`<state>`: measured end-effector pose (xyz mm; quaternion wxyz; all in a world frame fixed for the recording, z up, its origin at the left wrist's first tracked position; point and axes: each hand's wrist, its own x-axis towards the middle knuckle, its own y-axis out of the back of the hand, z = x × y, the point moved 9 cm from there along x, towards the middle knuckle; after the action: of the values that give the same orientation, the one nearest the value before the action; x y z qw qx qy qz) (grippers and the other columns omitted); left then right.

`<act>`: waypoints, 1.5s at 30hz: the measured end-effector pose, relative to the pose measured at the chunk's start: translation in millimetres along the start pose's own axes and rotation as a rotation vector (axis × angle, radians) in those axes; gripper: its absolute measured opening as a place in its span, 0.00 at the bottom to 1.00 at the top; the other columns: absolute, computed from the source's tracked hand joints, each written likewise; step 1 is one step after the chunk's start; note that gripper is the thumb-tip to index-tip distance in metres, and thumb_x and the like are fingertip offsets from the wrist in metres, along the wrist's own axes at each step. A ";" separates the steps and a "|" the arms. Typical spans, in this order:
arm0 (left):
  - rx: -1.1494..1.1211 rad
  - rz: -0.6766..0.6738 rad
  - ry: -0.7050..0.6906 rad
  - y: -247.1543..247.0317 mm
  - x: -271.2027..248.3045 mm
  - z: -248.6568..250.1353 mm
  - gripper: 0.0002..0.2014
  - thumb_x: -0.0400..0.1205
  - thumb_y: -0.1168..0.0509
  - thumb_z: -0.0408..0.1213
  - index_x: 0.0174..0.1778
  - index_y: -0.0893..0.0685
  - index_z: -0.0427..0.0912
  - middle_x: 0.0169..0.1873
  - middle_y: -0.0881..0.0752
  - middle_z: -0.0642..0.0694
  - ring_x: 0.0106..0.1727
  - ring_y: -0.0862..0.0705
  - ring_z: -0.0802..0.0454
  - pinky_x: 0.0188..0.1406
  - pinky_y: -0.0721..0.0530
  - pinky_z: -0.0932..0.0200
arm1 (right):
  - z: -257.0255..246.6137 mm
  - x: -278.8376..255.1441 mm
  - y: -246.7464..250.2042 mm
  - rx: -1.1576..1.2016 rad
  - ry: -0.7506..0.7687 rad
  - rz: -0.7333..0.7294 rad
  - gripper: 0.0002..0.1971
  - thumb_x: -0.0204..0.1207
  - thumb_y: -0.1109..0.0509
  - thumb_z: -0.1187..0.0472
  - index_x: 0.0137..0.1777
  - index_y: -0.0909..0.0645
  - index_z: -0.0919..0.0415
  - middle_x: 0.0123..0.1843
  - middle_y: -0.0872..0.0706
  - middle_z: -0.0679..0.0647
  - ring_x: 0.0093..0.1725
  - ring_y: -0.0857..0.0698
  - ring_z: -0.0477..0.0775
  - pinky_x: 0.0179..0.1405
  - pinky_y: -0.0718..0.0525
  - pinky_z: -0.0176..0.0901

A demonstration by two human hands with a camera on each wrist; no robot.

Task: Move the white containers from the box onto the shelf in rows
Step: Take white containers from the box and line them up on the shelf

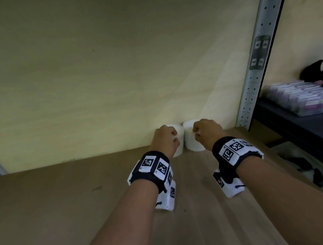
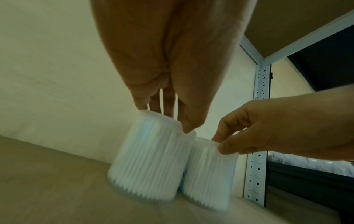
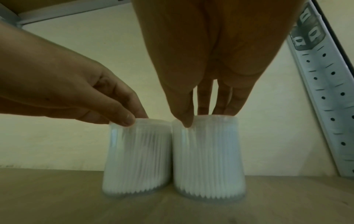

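Both white containers stood upright, touching, at the shelf's back edge near its right corner, the left hand pinching the left container's rim and the right hand the right container's (fingers curled on top); careless release risked toppling them.

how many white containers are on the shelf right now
2, side by side at the back of the shelf against the wall: the left container gripped by the left hand, the right container by the right hand. None look hidden.

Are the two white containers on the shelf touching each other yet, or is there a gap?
Touching, near their tops. In the right wrist view the left container and right container meet just under their rims, with only a thin dark wedge opening toward their bases.
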<state>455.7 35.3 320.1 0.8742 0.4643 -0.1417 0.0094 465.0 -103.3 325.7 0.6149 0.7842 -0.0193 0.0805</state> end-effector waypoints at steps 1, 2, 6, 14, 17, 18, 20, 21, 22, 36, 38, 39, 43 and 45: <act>-0.001 0.001 -0.001 -0.2 0.0 0.2 0.11 0.79 0.35 0.31 0.56 0.15 0.33 0.56 0.15 0.38 0.59 0.19 0.42 0.55 0.22 0.55 | -0.4 0.4 -0.5 -0.006 0.003 -0.002 0.14 0.80 0.37 0.65 0.64 0.18 0.61 0.64 0.17 0.59 0.64 0.19 0.61 0.59 0.22 0.46; -0.005 0.000 -0.002 -0.5 -0.4 0.6 0.11 0.79 0.35 0.31 0.55 0.15 0.32 0.55 0.15 0.37 0.58 0.19 0.42 0.55 0.22 0.54 | -0.5 0.2 -0.7 -0.010 0.005 -0.003 0.14 0.80 0.37 0.65 0.64 0.18 0.62 0.64 0.17 0.59 0.64 0.19 0.61 0.58 0.22 0.46; -0.002 -0.019 0.000 -1.4 -0.4 1.6 0.11 0.79 0.36 0.31 0.56 0.15 0.31 0.57 0.16 0.37 0.59 0.19 0.41 0.57 0.21 0.53 | 0.4 -1.5 0.3 0.007 -0.002 -0.019 0.16 0.80 0.38 0.65 0.66 0.20 0.61 0.66 0.18 0.59 0.66 0.20 0.61 0.61 0.23 0.46; 0.008 -0.071 0.017 11.1 -24.8 4.7 0.21 0.81 0.36 0.37 0.71 0.25 0.43 0.72 0.25 0.45 0.74 0.27 0.45 0.77 0.33 0.44 | -8.4 -44.6 1.9 -0.031 0.072 -0.138 0.33 0.79 0.33 0.56 0.81 0.41 0.60 0.83 0.38 0.56 0.81 0.36 0.59 0.81 0.38 0.53; 0.032 -0.070 0.003 22.2 -49.2 12.5 0.23 0.81 0.35 0.39 0.72 0.26 0.42 0.72 0.26 0.44 0.73 0.27 0.45 0.75 0.30 0.52 | -13.0 -75.1 8.1 0.048 0.080 -0.138 0.31 0.79 0.34 0.58 0.81 0.39 0.59 0.80 0.32 0.57 0.77 0.31 0.59 0.76 0.31 0.47; 0.030 -0.077 -0.001 26.4 -59.4 14.9 0.23 0.80 0.34 0.39 0.73 0.26 0.42 0.72 0.26 0.44 0.73 0.27 0.46 0.73 0.29 0.55 | -14.7 -86.2 10.9 0.068 0.079 -0.136 0.31 0.79 0.34 0.58 0.80 0.38 0.59 0.78 0.30 0.57 0.76 0.30 0.58 0.75 0.29 0.46; 0.025 -0.097 0.004 35.9 -82.0 17.7 0.23 0.79 0.34 0.39 0.72 0.25 0.42 0.71 0.24 0.44 0.72 0.25 0.47 0.70 0.27 0.57 | -19.6 -107.8 16.9 0.124 0.075 -0.143 0.31 0.78 0.33 0.59 0.80 0.38 0.58 0.75 0.27 0.58 0.74 0.28 0.59 0.73 0.25 0.50; 0.020 -0.112 0.017 40.1 -95.3 17.3 0.23 0.79 0.34 0.39 0.71 0.24 0.43 0.71 0.23 0.45 0.71 0.24 0.48 0.69 0.26 0.58 | -23.0 -119.4 20.0 0.158 0.075 -0.151 0.31 0.77 0.33 0.59 0.79 0.38 0.58 0.74 0.26 0.59 0.73 0.27 0.59 0.72 0.24 0.51; 0.017 -0.125 0.029 45.2 -109.1 16.9 0.23 0.78 0.34 0.38 0.71 0.24 0.44 0.70 0.22 0.45 0.70 0.23 0.48 0.69 0.25 0.58 | -26.9 -131.4 23.6 0.188 0.076 -0.159 0.31 0.77 0.32 0.59 0.79 0.38 0.58 0.73 0.26 0.60 0.72 0.26 0.59 0.71 0.23 0.50; 0.070 -0.187 0.085 91.1 -302.4 5.0 0.23 0.79 0.34 0.42 0.71 0.25 0.47 0.69 0.24 0.50 0.71 0.25 0.51 0.71 0.27 0.56 | -93.3 -287.5 27.2 0.158 0.166 -0.248 0.25 0.77 0.33 0.54 0.74 0.27 0.56 0.73 0.22 0.56 0.70 0.22 0.55 0.70 0.22 0.45; 0.059 -0.172 0.093 93.5 -325.5 2.6 0.22 0.79 0.34 0.42 0.70 0.24 0.47 0.68 0.23 0.50 0.70 0.24 0.51 0.69 0.26 0.57 | -101.7 -309.3 18.8 0.165 0.183 -0.273 0.23 0.77 0.33 0.53 0.72 0.26 0.54 0.71 0.21 0.55 0.68 0.21 0.55 0.68 0.21 0.45; 0.053 -0.168 0.098 93.0 -336.3 0.9 0.22 0.78 0.34 0.41 0.69 0.24 0.47 0.67 0.23 0.51 0.69 0.24 0.51 0.67 0.26 0.58 | -104.8 -319.4 14.2 0.168 0.187 -0.282 0.23 0.76 0.33 0.52 0.71 0.25 0.54 0.70 0.21 0.54 0.67 0.20 0.54 0.67 0.21 0.45; 0.034 -0.170 0.146 82.9 -380.0 -12.4 0.19 0.78 0.33 0.45 0.66 0.22 0.48 0.63 0.21 0.52 0.64 0.21 0.52 0.62 0.25 0.61 | -116.8 -354.8 -9.4 0.168 0.220 -0.332 0.21 0.76 0.32 0.50 0.68 0.23 0.53 0.67 0.20 0.52 0.64 0.19 0.53 0.64 0.21 0.44; 0.025 -0.199 0.174 73.4 -398.4 -21.8 0.19 0.78 0.33 0.46 0.64 0.21 0.49 0.62 0.21 0.52 0.62 0.20 0.52 0.62 0.23 0.60 | -123.2 -367.8 -23.5 0.165 0.244 -0.361 0.20 0.76 0.32 0.49 0.67 0.22 0.53 0.65 0.20 0.52 0.62 0.18 0.53 0.62 0.20 0.44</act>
<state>67.8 140.7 265.8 0.8740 0.4844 -0.0185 -0.0356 92.6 -3.7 276.4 0.5511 0.8070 0.2024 0.0646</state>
